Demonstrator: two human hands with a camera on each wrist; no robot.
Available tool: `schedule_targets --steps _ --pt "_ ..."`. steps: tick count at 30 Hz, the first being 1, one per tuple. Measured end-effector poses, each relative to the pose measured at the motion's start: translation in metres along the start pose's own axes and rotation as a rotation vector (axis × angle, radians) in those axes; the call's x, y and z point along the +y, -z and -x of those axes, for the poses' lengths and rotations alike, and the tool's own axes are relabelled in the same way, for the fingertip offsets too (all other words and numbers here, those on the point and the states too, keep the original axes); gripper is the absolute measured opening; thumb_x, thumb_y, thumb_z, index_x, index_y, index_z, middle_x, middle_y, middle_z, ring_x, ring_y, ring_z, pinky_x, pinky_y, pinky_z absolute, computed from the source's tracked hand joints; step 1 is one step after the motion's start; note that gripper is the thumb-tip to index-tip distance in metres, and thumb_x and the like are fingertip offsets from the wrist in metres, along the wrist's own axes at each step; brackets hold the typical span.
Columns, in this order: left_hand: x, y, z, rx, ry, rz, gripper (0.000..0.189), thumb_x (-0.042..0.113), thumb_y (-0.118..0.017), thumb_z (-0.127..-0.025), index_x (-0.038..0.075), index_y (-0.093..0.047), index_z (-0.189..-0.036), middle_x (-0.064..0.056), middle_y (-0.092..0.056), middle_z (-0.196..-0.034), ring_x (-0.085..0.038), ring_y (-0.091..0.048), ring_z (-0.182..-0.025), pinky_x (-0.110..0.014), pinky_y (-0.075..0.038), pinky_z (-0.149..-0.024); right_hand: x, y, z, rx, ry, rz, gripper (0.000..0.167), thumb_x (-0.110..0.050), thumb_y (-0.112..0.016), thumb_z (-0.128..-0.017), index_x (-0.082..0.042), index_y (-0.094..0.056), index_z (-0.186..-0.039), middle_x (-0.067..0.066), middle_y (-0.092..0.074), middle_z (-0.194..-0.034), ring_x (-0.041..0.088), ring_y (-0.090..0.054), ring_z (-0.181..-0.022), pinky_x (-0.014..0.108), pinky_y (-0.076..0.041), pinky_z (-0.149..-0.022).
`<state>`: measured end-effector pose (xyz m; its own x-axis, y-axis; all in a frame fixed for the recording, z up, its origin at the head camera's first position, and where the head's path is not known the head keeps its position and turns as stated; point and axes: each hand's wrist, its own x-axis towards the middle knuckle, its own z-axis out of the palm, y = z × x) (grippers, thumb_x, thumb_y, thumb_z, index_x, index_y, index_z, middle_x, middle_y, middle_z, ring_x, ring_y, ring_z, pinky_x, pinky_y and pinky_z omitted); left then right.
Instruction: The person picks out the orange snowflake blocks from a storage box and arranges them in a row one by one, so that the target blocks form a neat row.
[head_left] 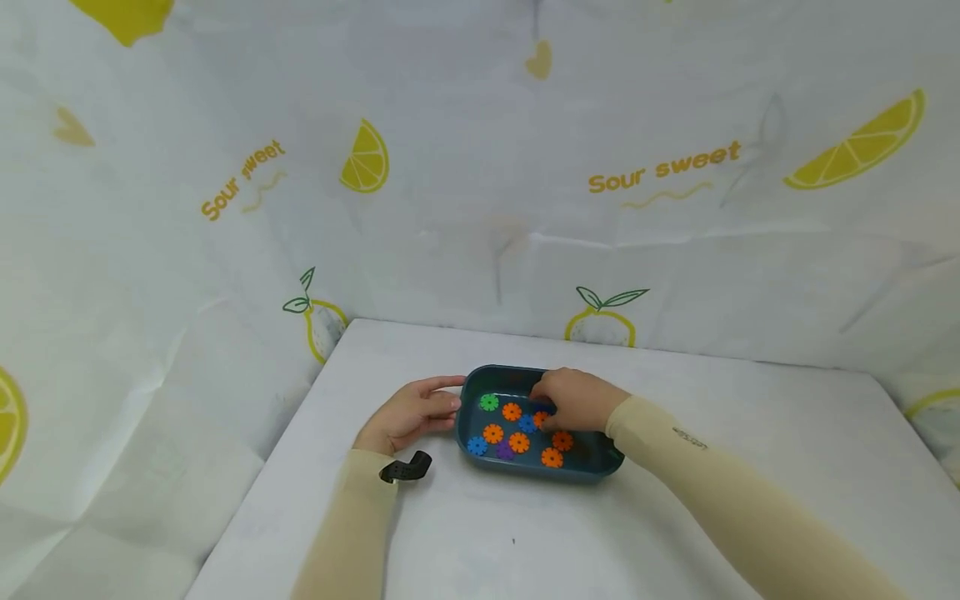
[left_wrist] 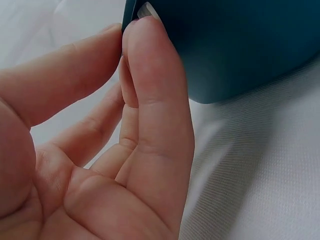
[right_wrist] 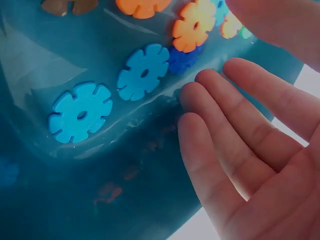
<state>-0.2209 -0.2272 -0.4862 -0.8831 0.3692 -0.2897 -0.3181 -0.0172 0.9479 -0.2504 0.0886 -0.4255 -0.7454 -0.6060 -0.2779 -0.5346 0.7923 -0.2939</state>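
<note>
A dark teal tray (head_left: pixel 517 472) holds several notched plastic snowflake discs, among them a green disc (head_left: pixel 489 402), a purple disc (head_left: pixel 505 450) and an orange disc (head_left: pixel 552 457). My left hand (head_left: pixel 412 412) is at the tray's left end, its fingertips touching the wall. In the left wrist view the fingers (left_wrist: pixel 155 75) lie against the tray's edge. Inside the tray's right half, my right hand (head_left: pixel 581 402) reaches down over the discs. The right wrist view has its fingers (right_wrist: pixel 220 120) apart from the thumb, beside a light blue disc (right_wrist: pixel 144 72), with nothing between them.
A white cloth-covered table (head_left: pixel 480 542) lies under the tray. Behind it hangs a white sheet (head_left: pixel 480 183) printed with lemons. A black strap piece (head_left: pixel 407 468) sticks out at the left wrist, and beige sleeves cover both forearms.
</note>
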Motion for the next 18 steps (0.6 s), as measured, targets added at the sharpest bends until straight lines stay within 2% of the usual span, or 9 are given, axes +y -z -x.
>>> schedule_targets --steps 3,7,18 --pt "-0.0001 0.0006 0.0009 0.003 -0.012 0.008 0.06 0.015 -0.072 -0.105 0.008 -0.051 -0.16 -0.005 -0.077 -0.118 -0.013 -0.075 -0.095 -0.026 -0.064 -0.086 -0.0028 -0.0002 -0.0029 0.014 0.017 0.067 0.037 -0.029 -0.088 -0.092 -0.01 -0.078 -0.123 0.003 -0.074 -0.113 0.018 -0.067 -0.1 0.046 -0.061 -0.102" --pt "-0.0009 0.0022 0.0005 0.012 -0.01 0.012 0.058 0.015 -0.071 -0.105 0.009 -0.052 -0.16 -0.004 -0.075 -0.117 -0.013 -0.075 -0.092 -0.025 -0.064 -0.085 -0.0074 0.0 -0.0068 0.006 0.018 0.096 0.031 -0.028 -0.089 -0.092 -0.012 -0.079 -0.116 0.001 -0.072 -0.107 0.017 -0.064 -0.094 0.044 -0.062 -0.097" --pt "-0.0051 0.0019 -0.004 0.031 -0.006 0.007 0.055 0.014 -0.073 -0.104 0.014 -0.057 -0.157 -0.002 -0.079 -0.113 -0.014 -0.076 -0.096 -0.027 -0.064 -0.086 -0.0058 -0.0083 -0.0098 0.006 0.023 0.166 0.026 -0.029 -0.089 -0.091 -0.013 -0.078 -0.109 -0.001 -0.067 -0.098 0.015 -0.059 -0.084 0.041 -0.062 -0.089"
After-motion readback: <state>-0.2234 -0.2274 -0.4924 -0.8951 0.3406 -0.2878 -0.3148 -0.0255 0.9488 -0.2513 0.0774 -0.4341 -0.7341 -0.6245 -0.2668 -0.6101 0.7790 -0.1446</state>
